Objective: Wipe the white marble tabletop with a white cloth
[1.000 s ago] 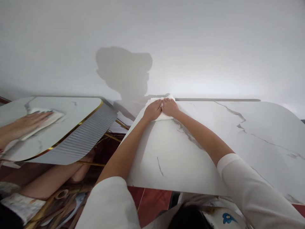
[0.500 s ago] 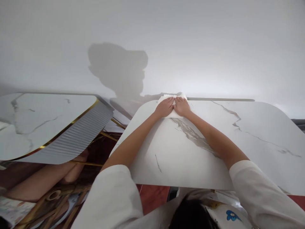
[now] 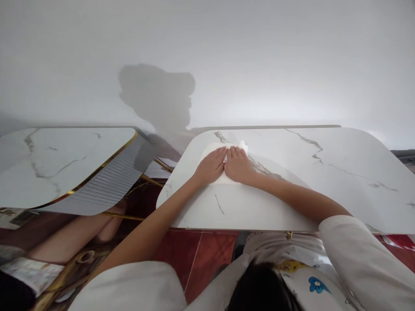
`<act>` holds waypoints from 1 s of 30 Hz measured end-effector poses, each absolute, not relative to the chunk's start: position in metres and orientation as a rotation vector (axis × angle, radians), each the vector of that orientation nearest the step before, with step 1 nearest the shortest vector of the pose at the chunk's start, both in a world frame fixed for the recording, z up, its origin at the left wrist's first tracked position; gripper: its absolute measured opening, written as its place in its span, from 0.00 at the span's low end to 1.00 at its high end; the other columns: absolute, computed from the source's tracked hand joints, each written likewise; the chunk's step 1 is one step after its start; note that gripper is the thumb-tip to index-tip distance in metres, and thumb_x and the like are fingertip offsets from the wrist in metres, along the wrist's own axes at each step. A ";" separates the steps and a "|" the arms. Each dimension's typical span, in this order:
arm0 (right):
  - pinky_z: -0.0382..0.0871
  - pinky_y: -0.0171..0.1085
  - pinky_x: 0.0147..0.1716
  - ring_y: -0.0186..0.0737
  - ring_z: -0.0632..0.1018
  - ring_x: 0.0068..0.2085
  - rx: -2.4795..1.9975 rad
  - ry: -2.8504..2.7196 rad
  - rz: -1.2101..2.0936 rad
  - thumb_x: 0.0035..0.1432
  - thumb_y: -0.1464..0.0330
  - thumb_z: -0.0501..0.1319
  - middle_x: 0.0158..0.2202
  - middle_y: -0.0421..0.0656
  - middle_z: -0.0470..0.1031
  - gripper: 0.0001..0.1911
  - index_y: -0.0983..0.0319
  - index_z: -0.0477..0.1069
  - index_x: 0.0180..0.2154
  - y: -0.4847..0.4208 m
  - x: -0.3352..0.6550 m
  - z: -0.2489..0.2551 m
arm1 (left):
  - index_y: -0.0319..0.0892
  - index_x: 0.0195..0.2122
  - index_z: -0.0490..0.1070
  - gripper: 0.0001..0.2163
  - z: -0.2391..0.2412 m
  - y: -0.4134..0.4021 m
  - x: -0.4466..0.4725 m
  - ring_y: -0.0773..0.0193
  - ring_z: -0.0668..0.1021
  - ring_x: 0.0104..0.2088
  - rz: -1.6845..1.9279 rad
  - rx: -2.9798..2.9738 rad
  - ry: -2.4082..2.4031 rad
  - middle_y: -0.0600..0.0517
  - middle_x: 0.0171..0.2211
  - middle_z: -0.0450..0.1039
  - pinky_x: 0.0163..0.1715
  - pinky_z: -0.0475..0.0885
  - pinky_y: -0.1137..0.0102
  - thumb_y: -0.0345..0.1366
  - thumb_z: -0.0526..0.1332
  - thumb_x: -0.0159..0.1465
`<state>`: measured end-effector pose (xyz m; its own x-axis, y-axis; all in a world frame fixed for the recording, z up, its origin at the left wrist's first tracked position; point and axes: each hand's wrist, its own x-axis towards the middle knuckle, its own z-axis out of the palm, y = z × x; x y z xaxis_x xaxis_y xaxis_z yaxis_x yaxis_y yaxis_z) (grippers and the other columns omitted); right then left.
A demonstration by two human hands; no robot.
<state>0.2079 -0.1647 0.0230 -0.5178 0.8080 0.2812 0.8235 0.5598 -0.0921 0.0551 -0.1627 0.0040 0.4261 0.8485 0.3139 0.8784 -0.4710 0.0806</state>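
Fingers (image 3: 221, 152) of left hand (image 3: 210, 166) and right hand (image 3: 239, 166) spread flat, gripping nothing, pressing white cloth (image 3: 207, 152) on marble surface (image 3: 324, 181), far-left area | risk: uneven pressure could bunch the cloth or let it slip out.

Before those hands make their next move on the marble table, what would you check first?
1. Both hands on the cloth: ok, left hand and right hand lie flat on it, side by side.
2. Cloth lying on the marble tabletop: ok, though partly hidden under the hands.
3. Cloth away from the tabletop's near edge: ok.
4. Neighbouring table apart: ok, a gap shows between them.
5. Cloth damp or dry: cannot tell.
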 end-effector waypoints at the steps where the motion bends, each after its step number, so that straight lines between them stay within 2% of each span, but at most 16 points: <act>1: 0.47 0.52 0.63 0.57 0.58 0.65 -1.340 -2.514 -0.066 0.65 0.69 0.45 0.64 0.64 0.56 0.29 0.82 0.54 0.62 -0.174 0.206 0.023 | 0.31 0.64 0.54 0.26 0.003 -0.173 0.053 0.55 0.59 0.65 -0.475 -2.561 -1.569 0.39 0.65 0.56 0.64 0.56 0.56 0.38 0.40 0.67; 4: 0.47 0.52 0.64 0.59 0.58 0.65 -1.306 -2.556 -0.037 0.65 0.69 0.45 0.64 0.65 0.56 0.30 0.83 0.54 0.62 -0.201 0.201 0.025 | 0.32 0.64 0.54 0.26 -0.001 -0.204 0.047 0.55 0.60 0.65 -0.476 -2.535 -1.587 0.39 0.65 0.56 0.64 0.56 0.56 0.37 0.40 0.67; 11: 0.48 0.53 0.64 0.60 0.61 0.64 -1.198 -2.616 -0.024 0.63 0.68 0.48 0.63 0.68 0.57 0.31 0.85 0.55 0.61 -0.252 0.190 0.020 | 0.42 0.68 0.47 0.28 -0.007 -0.267 0.036 0.58 0.60 0.65 -0.484 -2.494 -1.658 0.47 0.65 0.56 0.64 0.57 0.56 0.37 0.41 0.65; 16: 0.52 0.54 0.62 0.59 0.63 0.63 -1.106 -2.611 -0.039 0.61 0.68 0.50 0.62 0.66 0.59 0.30 0.82 0.59 0.60 -0.270 0.201 0.016 | 0.38 0.67 0.49 0.28 -0.008 -0.295 0.048 0.55 0.61 0.65 -0.434 -2.424 -1.743 0.43 0.65 0.57 0.64 0.58 0.56 0.36 0.42 0.65; 22: 0.51 0.52 0.63 0.59 0.62 0.63 -1.092 -2.635 -0.060 0.61 0.68 0.50 0.62 0.65 0.59 0.31 0.83 0.59 0.60 -0.279 0.243 0.019 | 0.32 0.64 0.55 0.27 -0.005 -0.305 0.091 0.55 0.61 0.64 -0.422 -2.418 -1.736 0.40 0.64 0.58 0.64 0.58 0.58 0.35 0.43 0.64; 26: 0.51 0.50 0.62 0.57 0.62 0.63 -1.160 -2.651 -0.081 0.61 0.68 0.49 0.63 0.62 0.60 0.30 0.81 0.59 0.60 -0.268 0.264 0.023 | 0.33 0.64 0.56 0.27 -0.004 -0.290 0.112 0.55 0.62 0.64 -0.442 -2.428 -1.722 0.41 0.64 0.59 0.64 0.59 0.58 0.35 0.43 0.64; 30: 0.53 0.50 0.61 0.57 0.64 0.61 -1.182 -2.645 -0.126 0.61 0.68 0.48 0.61 0.63 0.62 0.29 0.82 0.59 0.59 -0.235 0.271 0.027 | 0.33 0.63 0.57 0.26 -0.002 -0.252 0.119 0.55 0.62 0.64 -0.451 -2.436 -1.692 0.42 0.64 0.59 0.64 0.58 0.59 0.36 0.43 0.65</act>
<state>0.2710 -0.2347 0.0272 -0.6433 0.7226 0.2532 0.7433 0.6686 -0.0196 0.1193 -0.2520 -0.0024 0.3220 0.8903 0.3219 0.9325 -0.3570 0.0545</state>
